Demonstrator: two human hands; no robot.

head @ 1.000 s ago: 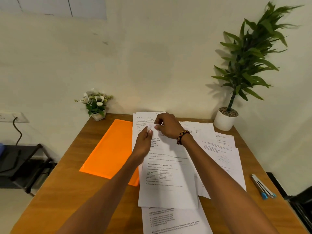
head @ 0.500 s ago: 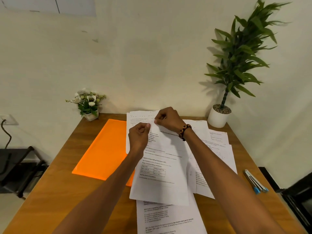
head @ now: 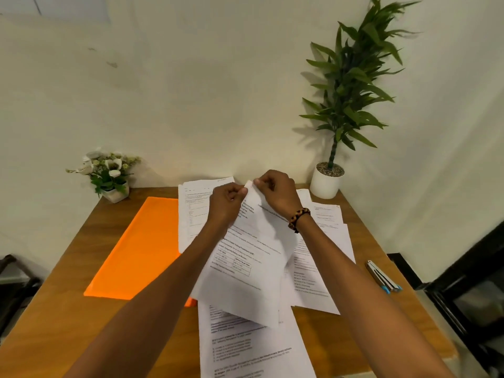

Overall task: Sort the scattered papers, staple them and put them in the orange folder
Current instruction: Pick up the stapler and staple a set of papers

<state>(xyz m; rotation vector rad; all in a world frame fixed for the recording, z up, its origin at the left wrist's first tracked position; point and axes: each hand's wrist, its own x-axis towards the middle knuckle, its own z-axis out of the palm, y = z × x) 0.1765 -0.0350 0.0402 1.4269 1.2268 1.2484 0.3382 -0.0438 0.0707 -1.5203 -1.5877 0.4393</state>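
Several printed papers lie scattered over the middle of the wooden table [head: 68,309]. My left hand [head: 227,204] and my right hand [head: 278,193] both pinch the top corner of a printed sheet [head: 245,271], lifting that end off the pile so the sheet hangs tilted. More papers [head: 191,208] lie under it at the back, more sheets [head: 324,257] to the right, and one page [head: 251,347] near the front edge. The orange folder [head: 136,249] lies flat and closed on the left. A stapler [head: 383,276] with blue tips rests at the right edge.
A small pot of white flowers [head: 107,173] stands at the back left corner. A tall green plant in a white pot [head: 327,181] stands at the back right against the wall. Dark furniture [head: 469,290] is beside the table on the right.
Both hands have raised the sheet's top corner higher, and its lower end has swung off the pile. The left hand went from lying flat on the paper to pinching it.
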